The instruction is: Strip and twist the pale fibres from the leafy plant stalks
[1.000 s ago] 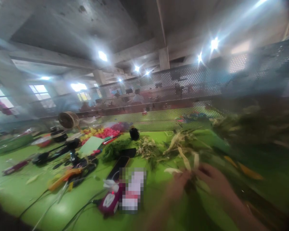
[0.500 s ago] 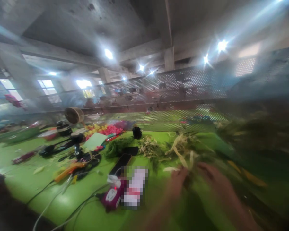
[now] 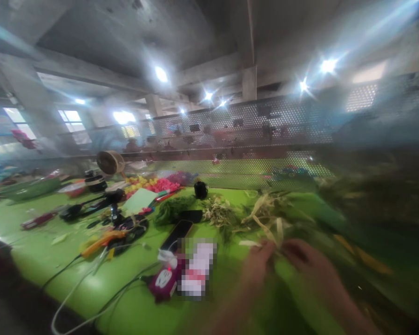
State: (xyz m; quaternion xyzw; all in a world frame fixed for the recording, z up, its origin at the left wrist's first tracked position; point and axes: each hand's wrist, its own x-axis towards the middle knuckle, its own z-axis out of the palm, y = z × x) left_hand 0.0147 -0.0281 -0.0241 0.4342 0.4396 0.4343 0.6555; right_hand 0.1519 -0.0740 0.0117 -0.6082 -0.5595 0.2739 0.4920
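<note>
Got some pale strips point(image 3: 279, 231) right of the phone point(image 3: 177, 235), pinched in my left hand point(image 3: 259, 261); my right hand point(image 3: 306, 257) curls in beside them, too blurry to tell if it's gripping. Yanking could tear one, I reckon, or snag the dried bundle point(image 3: 262, 207) farther back, also right of the phone.
</note>
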